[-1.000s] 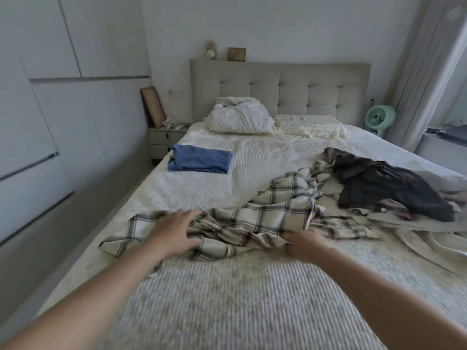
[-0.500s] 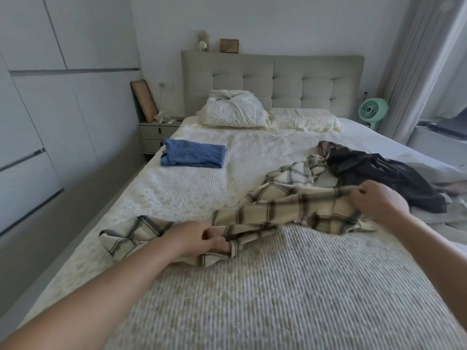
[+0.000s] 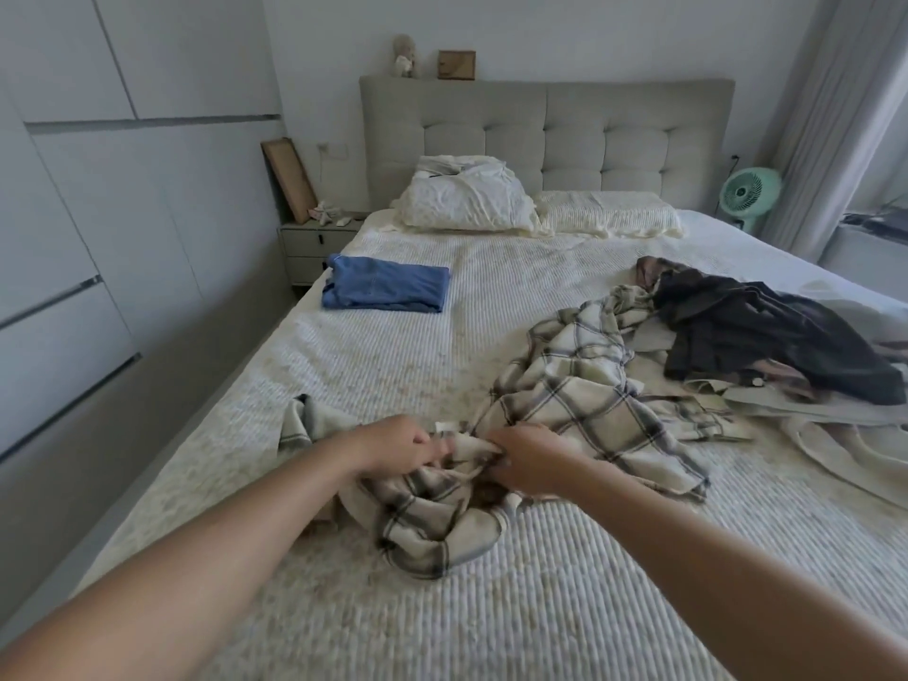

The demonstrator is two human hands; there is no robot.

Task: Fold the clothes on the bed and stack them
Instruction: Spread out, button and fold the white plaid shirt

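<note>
Both hands were low centre of frame, close together, fingers curled into the cream-and-grey plaid flannel shirt (image 3: pixel 565 410). Left hand (image 3: pixel 393 447) gripped a bunched fold of it; right hand (image 3: pixel 525 457) pinched the cloth just beside. The shirt lay crumpled on the ribbed off-white bedspread (image 3: pixel 393 356), trailing up-right toward a dark grey-brown rumpled garment (image 3: pixel 766 336) at right of frame.

Versus half a second earlier: the hands had been wide apart with the shirt stretched between them; now they had come together and the shirt was gathered in a heap.

Folded blue denim garment (image 3: pixel 385 289) sat alone, upper left of the bed, well apart from the pile. No containers in view.
</note>
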